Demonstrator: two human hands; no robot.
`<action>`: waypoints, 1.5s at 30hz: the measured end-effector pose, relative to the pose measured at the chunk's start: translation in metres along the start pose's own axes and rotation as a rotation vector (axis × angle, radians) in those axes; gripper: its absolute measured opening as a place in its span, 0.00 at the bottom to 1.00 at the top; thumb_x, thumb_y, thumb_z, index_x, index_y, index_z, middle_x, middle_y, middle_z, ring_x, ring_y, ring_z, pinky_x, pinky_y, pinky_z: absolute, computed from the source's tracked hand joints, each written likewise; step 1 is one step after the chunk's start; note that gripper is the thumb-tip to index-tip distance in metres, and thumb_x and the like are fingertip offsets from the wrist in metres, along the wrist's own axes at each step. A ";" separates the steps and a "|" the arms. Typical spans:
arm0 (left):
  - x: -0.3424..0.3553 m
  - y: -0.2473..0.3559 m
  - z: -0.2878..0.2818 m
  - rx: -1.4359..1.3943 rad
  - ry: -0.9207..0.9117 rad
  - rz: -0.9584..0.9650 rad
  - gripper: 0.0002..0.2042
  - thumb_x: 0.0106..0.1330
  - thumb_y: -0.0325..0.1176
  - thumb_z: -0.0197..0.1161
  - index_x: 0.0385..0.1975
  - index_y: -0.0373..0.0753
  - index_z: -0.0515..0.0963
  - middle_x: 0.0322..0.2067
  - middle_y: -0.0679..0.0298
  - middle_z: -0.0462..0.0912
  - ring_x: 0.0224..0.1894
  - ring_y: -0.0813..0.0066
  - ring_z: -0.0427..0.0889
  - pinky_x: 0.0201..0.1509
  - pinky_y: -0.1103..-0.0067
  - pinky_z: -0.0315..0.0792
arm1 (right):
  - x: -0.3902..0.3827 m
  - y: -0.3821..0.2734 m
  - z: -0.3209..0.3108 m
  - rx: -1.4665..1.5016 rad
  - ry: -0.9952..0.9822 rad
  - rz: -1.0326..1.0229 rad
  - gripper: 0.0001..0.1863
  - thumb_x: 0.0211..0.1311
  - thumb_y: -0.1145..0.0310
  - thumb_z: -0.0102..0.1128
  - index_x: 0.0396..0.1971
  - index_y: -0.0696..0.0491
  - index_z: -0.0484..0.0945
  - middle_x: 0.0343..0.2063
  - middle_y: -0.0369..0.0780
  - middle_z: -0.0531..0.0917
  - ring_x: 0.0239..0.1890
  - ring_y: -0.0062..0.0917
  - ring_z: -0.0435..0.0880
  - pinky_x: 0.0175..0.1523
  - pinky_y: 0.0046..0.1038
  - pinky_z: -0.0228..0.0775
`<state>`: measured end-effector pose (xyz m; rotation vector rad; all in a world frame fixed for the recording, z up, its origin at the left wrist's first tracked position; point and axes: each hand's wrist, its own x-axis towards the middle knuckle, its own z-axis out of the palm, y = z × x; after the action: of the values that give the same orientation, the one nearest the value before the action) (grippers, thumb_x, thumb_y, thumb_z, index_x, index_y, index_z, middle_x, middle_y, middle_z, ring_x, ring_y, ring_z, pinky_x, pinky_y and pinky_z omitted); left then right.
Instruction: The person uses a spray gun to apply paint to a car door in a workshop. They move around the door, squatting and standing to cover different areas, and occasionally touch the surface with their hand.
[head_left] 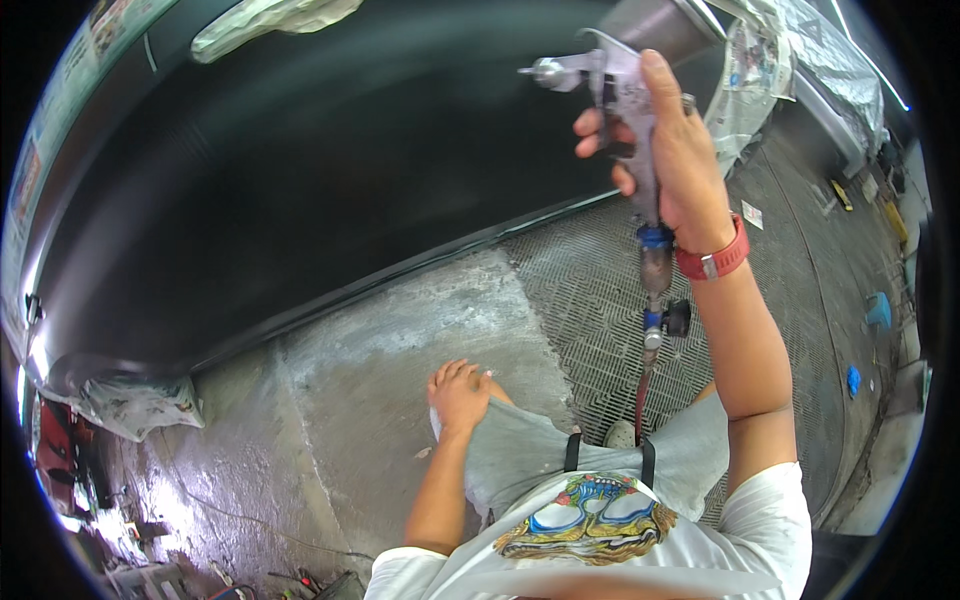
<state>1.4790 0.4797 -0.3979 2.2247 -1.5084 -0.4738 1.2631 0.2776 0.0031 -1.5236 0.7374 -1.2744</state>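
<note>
My right hand (685, 165) is wrapped round the handle of a metal spray gun (630, 90), held up in front of a dark car body panel (300, 190). The nozzle points left, along the panel. A metal paint cup (660, 28) tops the gun, partly cut off by the frame edge. Below the handle hang blue-ringed fittings (655, 250), a small black gauge or knob (678, 318) and a reddish air hose (642, 395) running down between my legs. My left hand (460, 395) lies on my left knee with its fingers stretched out, holding nothing.
Masking sheeting covers parts at the top (270, 22), upper right (755, 80) and lower left (140, 408). Underfoot, bare concrete (390, 350) meets grated flooring (600, 290). A thin cable (230, 515) crosses the floor at left. Blue scraps (853, 380) lie at right.
</note>
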 end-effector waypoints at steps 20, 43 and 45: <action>-0.011 -0.008 0.003 -0.023 0.078 0.011 0.19 0.75 0.52 0.67 0.55 0.47 0.90 0.66 0.65 0.85 0.76 0.64 0.71 0.84 0.59 0.53 | 0.034 -0.024 0.136 0.225 -0.276 -0.027 0.35 0.85 0.38 0.47 0.47 0.61 0.83 0.29 0.45 0.89 0.25 0.22 0.90 0.17 0.20 0.72; -0.018 -0.015 -0.005 -0.018 0.080 -0.019 0.16 0.72 0.47 0.71 0.51 0.45 0.91 0.64 0.63 0.86 0.74 0.58 0.74 0.82 0.59 0.57 | -0.005 0.055 -0.205 -0.153 0.702 0.034 0.38 0.82 0.31 0.47 0.55 0.57 0.83 0.37 0.42 0.92 0.36 0.24 0.93 0.24 0.21 0.72; -0.020 -0.014 -0.004 0.015 0.078 -0.022 0.16 0.72 0.47 0.71 0.51 0.45 0.91 0.64 0.62 0.86 0.74 0.58 0.74 0.81 0.59 0.58 | -0.017 0.063 -0.197 -0.128 0.666 0.073 0.39 0.83 0.32 0.46 0.57 0.58 0.81 0.39 0.44 0.92 0.39 0.25 0.94 0.24 0.21 0.74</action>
<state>1.4846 0.5031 -0.4007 2.2467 -1.4535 -0.3790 1.0783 0.2136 -0.0680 -1.1437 1.3036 -1.7234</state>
